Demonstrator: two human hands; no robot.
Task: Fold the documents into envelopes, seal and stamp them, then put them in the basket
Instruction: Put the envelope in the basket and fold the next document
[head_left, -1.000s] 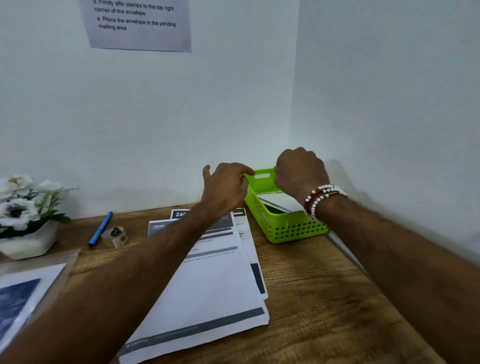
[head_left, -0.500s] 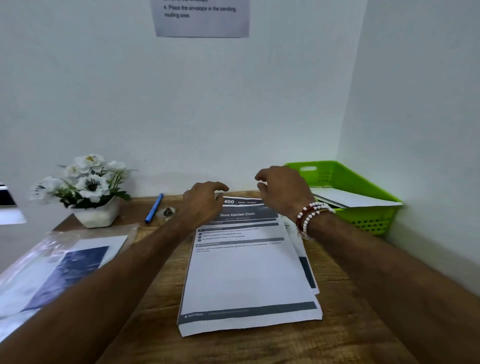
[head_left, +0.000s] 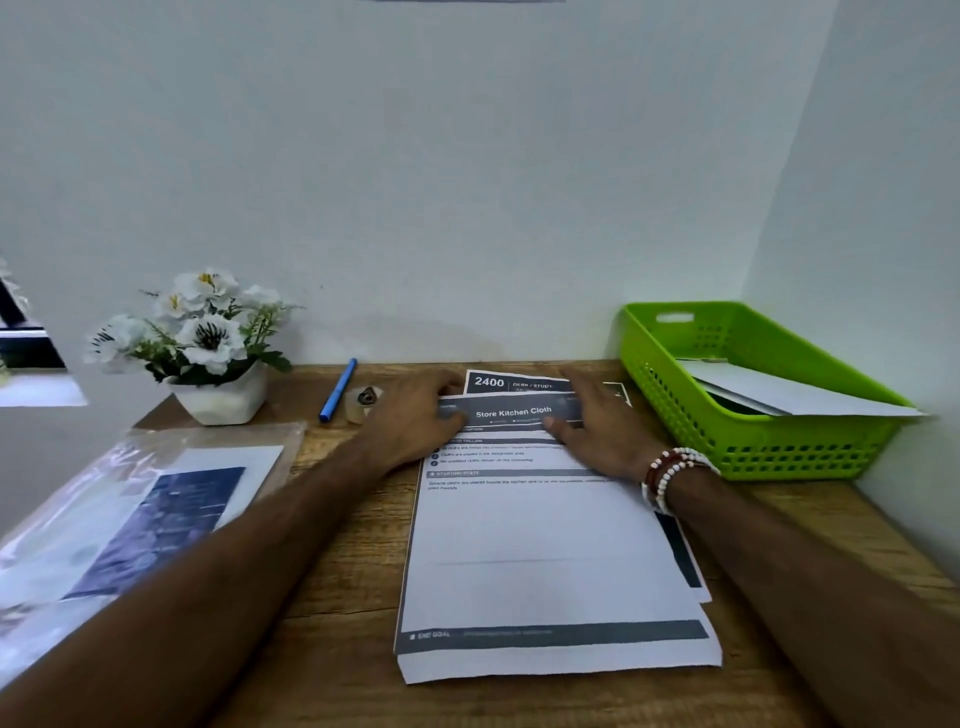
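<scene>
A stack of printed documents lies in the middle of the wooden desk. The top document is headed "Store Kitchen Cloth", and a second sheet marked "2400" shows behind its far edge. My left hand pinches the top sheet's far left corner, thumb on top. My right hand, with a bead bracelet at the wrist, pinches the far right corner the same way. The far edge of that sheet looks slightly raised. The green basket stands at the right against the wall with a white envelope in it.
A white pot of flowers stands at the back left. A blue pen and a small tape roll lie beside it. A clear plastic sleeve with printed sheets covers the left of the desk. Walls close off the back and right.
Both hands came away from the green basket, moved left and down, and took hold of the far edge of the top document. The view swung left and downward.
</scene>
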